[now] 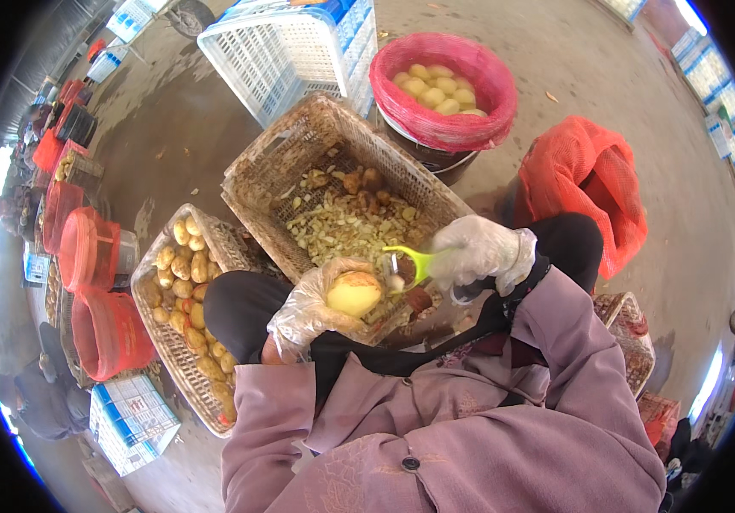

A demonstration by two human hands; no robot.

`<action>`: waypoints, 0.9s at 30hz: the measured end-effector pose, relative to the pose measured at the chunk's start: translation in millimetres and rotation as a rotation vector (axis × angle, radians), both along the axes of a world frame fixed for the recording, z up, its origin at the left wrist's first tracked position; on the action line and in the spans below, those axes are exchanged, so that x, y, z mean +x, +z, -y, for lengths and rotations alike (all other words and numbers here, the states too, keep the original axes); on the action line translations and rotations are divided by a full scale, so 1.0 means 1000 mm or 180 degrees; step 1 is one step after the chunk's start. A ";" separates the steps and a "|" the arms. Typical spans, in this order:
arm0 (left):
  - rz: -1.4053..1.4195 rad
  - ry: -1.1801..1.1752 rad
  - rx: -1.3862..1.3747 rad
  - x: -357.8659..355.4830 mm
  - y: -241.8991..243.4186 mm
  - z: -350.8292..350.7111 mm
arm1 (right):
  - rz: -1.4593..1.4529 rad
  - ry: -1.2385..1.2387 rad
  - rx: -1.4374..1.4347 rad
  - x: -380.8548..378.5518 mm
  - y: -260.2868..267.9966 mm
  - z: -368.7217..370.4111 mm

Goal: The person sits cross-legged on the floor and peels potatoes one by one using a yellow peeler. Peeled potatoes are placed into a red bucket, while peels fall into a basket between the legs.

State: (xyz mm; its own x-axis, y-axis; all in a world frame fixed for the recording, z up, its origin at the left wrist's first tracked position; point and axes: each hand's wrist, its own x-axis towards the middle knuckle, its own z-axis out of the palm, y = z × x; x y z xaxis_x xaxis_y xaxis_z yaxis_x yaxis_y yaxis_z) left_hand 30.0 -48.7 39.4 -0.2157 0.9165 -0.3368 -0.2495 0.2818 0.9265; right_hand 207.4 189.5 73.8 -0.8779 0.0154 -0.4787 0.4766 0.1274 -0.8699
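Observation:
In the head view my left hand [322,304], in a clear plastic glove, holds a partly peeled potato [353,294] with pale flesh facing up. My right hand [479,253], gloved too and slightly blurred, grips a lime-green peeler [420,261]; its head is just right of the potato, not clearly touching it. Below both hands stands a dirty plastic crate [265,151] with potato peelings [335,224] and several brown lumps inside. A crate of unpeeled potatoes [183,269] is beside my left knee.
Ahead, a bucket lined with pink mesh [387,70] holds peeled potatoes [435,93] in liquid. Left of it is a white and blue crate [271,48]. A red mesh bag [576,173] stands by my right knee. Red mesh-lined buckets [108,333] and a person [47,391] are far left.

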 end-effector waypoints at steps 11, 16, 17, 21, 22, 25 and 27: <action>-0.0466 -0.0021 -0.0077 0.006 0.005 0.000 | 0.0149 0.0179 0.0200 0.001 -0.030 -0.005; -0.1533 0.0043 0.0211 -0.004 0.012 0.004 | 0.0054 -0.0381 -0.0075 0.004 -0.018 0.001; -0.1857 -0.0026 0.0191 -0.006 0.012 0.004 | 0.0040 -0.0345 -0.0294 0.001 -0.015 0.005; -0.2600 -0.0177 0.0145 0.003 0.025 -0.004 | 0.0088 -0.0113 -0.0696 -0.012 0.008 0.024; -0.2568 -0.0137 0.0181 0.006 0.024 -0.005 | 0.0066 -0.0090 -0.0745 -0.013 0.008 0.029; -0.2507 -0.0118 0.0073 0.010 0.023 -0.007 | 0.0118 -0.0002 -0.0787 -0.014 0.000 0.030; -0.2558 -0.0158 0.0087 0.010 0.019 -0.006 | 0.0070 0.0064 -0.0785 -0.011 -0.002 0.023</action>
